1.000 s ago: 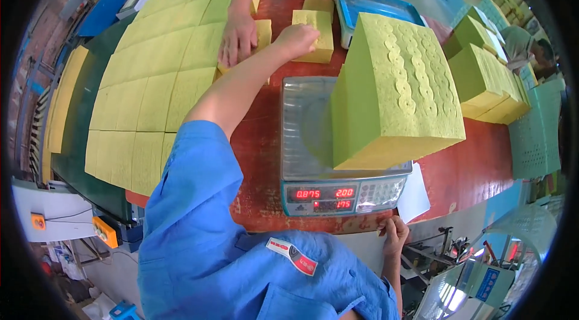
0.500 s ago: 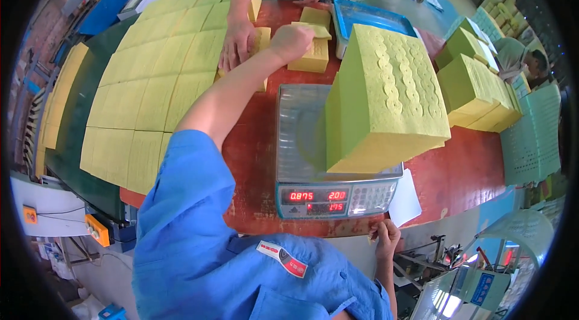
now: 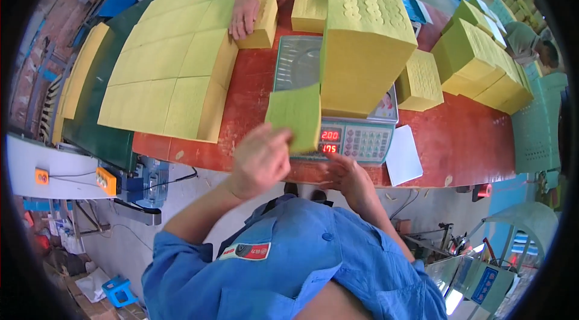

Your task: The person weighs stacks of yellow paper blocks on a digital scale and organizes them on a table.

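My left hand (image 3: 260, 160) grips a thin stack of yellow paper (image 3: 294, 114) by its lower edge, tilted up in front of the scale. My right hand (image 3: 350, 181) is near the scale's front edge, just right of the stack, fingers apart and slightly blurred, apparently holding nothing. On the digital scale (image 3: 369, 145) stands a tall block of yellow paper (image 3: 362, 66) with rows of punched patterns on top. Part of the scale's red display is hidden behind the stack I hold. Across the table, another person's hand (image 3: 244, 15) rests on a smaller yellow paper block (image 3: 264, 24).
Rows of yellow paper blocks (image 3: 163, 72) cover the table's left side. More yellow blocks (image 3: 476, 57) stand at the right, by a pale green perforated basket (image 3: 534, 130). A white sheet (image 3: 404, 157) lies beside the scale on the red table (image 3: 458, 151). A blue tray (image 3: 411, 5) is partly hidden behind the tall block.
My left hand has drawn back from the far blocks, bringing a thin paper stack toward me. My right hand has moved left and up. The view has shifted.
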The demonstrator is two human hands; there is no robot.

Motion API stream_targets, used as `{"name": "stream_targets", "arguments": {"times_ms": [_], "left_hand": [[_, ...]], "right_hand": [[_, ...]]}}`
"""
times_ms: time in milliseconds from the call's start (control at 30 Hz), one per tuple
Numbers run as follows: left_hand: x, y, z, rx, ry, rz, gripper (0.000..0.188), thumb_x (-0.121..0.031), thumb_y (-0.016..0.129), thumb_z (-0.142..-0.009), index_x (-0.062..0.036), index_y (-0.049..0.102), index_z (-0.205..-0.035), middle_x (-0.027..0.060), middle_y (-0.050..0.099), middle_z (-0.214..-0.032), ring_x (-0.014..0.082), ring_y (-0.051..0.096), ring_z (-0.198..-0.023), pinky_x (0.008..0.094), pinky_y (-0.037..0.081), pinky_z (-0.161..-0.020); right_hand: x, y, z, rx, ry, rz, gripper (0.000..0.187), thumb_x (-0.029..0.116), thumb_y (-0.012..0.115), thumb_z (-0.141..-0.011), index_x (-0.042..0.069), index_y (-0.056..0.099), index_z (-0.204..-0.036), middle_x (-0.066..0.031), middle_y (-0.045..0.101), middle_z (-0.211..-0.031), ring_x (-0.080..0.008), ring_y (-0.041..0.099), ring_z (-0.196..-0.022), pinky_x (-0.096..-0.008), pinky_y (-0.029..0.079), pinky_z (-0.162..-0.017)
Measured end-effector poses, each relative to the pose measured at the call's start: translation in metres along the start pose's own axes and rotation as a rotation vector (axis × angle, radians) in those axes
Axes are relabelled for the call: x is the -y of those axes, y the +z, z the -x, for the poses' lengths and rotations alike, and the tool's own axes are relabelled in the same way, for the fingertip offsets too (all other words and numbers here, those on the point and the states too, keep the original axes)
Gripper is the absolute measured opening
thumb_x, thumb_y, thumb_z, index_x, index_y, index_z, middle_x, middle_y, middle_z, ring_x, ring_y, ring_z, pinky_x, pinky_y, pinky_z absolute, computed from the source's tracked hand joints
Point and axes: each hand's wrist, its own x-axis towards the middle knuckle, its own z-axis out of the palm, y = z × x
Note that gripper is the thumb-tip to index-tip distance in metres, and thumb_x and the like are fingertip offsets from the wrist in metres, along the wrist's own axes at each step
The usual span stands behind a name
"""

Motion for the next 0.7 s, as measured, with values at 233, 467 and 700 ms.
{"name": "stream_targets", "arguments": {"times_ms": [233, 467, 700], "left_hand": [[-0.076, 0.009, 0.07, 0.186, -0.112, -0.098, 0.028, -0.012, 0.063, -0.081, -0.0004, 0.061, -0.107, 0.0163, 0.06, -0.122, 0.0306, 0.061, -0.107, 0.0507, 0.043, -0.101], [-0.084, -0.015, 0.075, -0.224, -1.325, 1.012, 0.043, -0.022, 0.059, -0.091, 0.0042, 0.055, -0.124, 0.0112, 0.063, -0.113, 0.0183, 0.06, -0.104, 0.0327, 0.047, -0.091], [-0.063, -0.055, -0.04, -0.272, -1.03, 1.294, 0.034, -0.017, 0.06, -0.091, 0.0045, 0.058, -0.117, 0.0089, 0.065, -0.11, 0.0164, 0.061, -0.098, 0.0311, 0.048, -0.088]], "right_hand": [[-0.006, 0.02, -0.02, 0.176, 0.188, 0.157, 0.041, 0.012, 0.055, -0.092, -0.002, 0.049, -0.131, -0.0115, 0.06, -0.118, -0.0213, 0.059, -0.105, -0.0346, 0.047, -0.092], [0.021, 0.036, 0.007, 0.38, -0.043, 0.442, 0.047, 0.007, 0.053, -0.093, -0.004, 0.042, -0.138, -0.0098, 0.058, -0.121, -0.0156, 0.053, -0.111, -0.0302, 0.043, -0.095], [0.132, 0.083, 0.024, 0.395, -0.323, 0.515, 0.041, 0.01, 0.054, -0.093, -0.004, 0.047, -0.131, -0.0075, 0.062, -0.109, -0.0112, 0.055, -0.096, -0.0287, 0.046, -0.084]]}}
